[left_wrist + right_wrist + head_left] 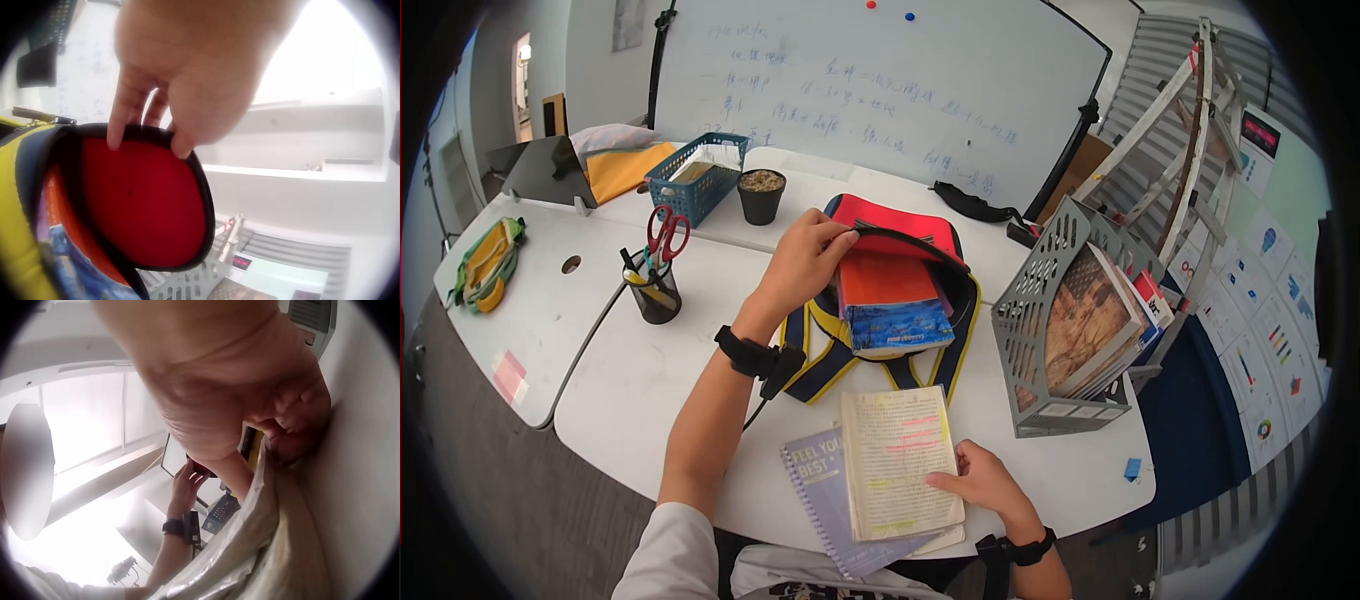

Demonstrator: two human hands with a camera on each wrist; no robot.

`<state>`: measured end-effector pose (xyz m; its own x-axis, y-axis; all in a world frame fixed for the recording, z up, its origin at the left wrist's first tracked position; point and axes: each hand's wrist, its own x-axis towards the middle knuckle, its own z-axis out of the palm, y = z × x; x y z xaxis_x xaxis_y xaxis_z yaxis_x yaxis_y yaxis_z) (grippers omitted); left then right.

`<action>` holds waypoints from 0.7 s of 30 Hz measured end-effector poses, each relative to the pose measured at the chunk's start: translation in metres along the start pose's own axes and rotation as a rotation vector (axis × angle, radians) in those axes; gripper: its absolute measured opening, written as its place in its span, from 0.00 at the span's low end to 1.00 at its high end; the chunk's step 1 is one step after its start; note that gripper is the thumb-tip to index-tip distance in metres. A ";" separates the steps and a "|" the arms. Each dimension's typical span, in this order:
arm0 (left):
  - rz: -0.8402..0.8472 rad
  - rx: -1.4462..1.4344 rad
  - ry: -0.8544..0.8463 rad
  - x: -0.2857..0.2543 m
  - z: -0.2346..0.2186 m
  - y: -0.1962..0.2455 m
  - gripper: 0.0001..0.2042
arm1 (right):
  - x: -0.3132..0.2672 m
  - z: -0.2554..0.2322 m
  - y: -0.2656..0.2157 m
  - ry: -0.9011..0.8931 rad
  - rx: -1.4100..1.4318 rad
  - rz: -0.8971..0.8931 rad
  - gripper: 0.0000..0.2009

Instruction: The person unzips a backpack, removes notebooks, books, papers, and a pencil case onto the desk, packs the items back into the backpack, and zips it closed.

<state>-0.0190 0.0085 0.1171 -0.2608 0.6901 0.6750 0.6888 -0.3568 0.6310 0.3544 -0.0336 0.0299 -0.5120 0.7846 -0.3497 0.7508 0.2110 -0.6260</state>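
Red lining shows where the left hand [800, 262] pinches the dark-edged flap [147, 134] of a backpack [887, 300]: its fingers [125, 109] curl over the rim from above and hold the mouth lifted wide. Inside that opening an orange book [887, 277] and a blue one [897, 325] already sit upright, so the packing looks partly done.

Nearer the body, the right hand [983, 482] rests on a worn yellowed booklet [898, 460] with pink and yellow highlighter marks. Its thumb presses on the page and the other fingers curl at the booklet's right edge, gripping it; the wrist view confirms paper bunched under them. That booklet lies on a purple spiral notebook [820, 490] at the front edge of the white table [650, 370], just below the backpack's yellow-trimmed straps. Both still lie outside the bag, so I judge these two are what remains to go in.

To the right stands a grey file rack [1040, 330] full of books, and to the left a cup with red scissors [666, 236].
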 end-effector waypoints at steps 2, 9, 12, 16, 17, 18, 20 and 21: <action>-0.014 -0.038 0.004 0.000 0.000 0.001 0.11 | 0.000 -0.001 0.005 -0.012 0.079 -0.014 0.29; -0.018 -0.018 -0.007 -0.001 -0.002 -0.001 0.11 | -0.023 -0.014 0.015 -0.071 0.785 -0.057 0.22; 0.000 -0.011 0.009 -0.001 0.000 -0.003 0.11 | -0.028 -0.015 0.022 -0.045 0.795 -0.025 0.23; -0.019 -0.065 -0.001 0.000 0.000 -0.002 0.12 | -0.034 -0.025 0.011 0.042 0.969 -0.098 0.23; -0.014 -0.056 0.002 0.000 -0.001 -0.003 0.12 | -0.033 -0.028 0.008 0.046 1.103 -0.156 0.23; -0.014 -0.054 0.003 -0.001 -0.001 -0.003 0.12 | -0.030 -0.030 0.003 0.044 1.102 -0.156 0.23; 0.003 -0.029 0.007 0.000 -0.001 -0.002 0.12 | -0.025 -0.032 -0.008 0.048 1.276 -0.198 0.24; 0.007 -0.031 0.009 0.001 -0.001 -0.002 0.12 | -0.023 -0.030 -0.012 0.051 1.274 -0.202 0.24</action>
<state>-0.0212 0.0092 0.1164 -0.2621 0.6819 0.6829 0.6697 -0.3810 0.6375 0.3693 -0.0364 0.0666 -0.5313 0.8315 -0.1622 -0.2775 -0.3517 -0.8941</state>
